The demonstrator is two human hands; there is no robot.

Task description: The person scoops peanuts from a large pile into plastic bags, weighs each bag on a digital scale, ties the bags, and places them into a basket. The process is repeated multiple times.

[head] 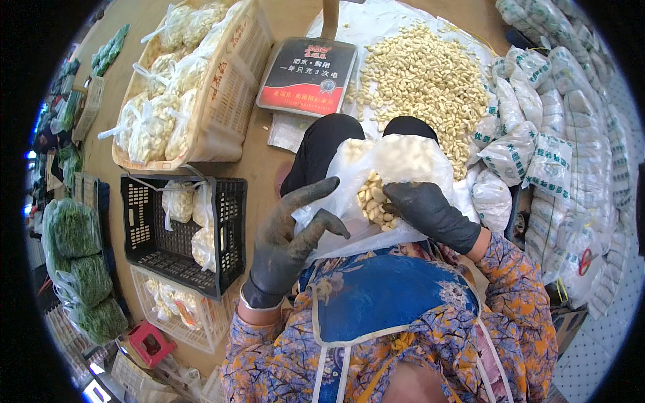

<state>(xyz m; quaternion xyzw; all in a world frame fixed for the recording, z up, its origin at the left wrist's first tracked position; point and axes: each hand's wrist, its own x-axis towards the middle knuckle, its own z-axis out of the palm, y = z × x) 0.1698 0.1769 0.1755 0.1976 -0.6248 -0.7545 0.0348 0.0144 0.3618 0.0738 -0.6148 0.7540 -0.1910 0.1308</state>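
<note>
On my lap lies a clear plastic bag [347, 239] holding peeled garlic cloves [374, 201], its mouth spread open. My left hand [289, 242], in a dark glove, is at the bag's left edge. Its fingers are apart, with nothing plainly held. My right hand [428, 211], gloved too, reaches over the right side of the bag mouth, its fingertips at the cloves. Whether those fingers grip a clove or the plastic is hidden. Beyond my knees, a large heap of loose cloves [423, 75] rests on a white sheet [347, 20].
A platform scale [307, 75] stands ahead. Leftward are a tan crate [227, 95] of filled bags, a black basket [232, 226] with several bags, a clear crate [211, 322] and a red stool [148, 345]. Printed filled bags [514, 151] are piled at right.
</note>
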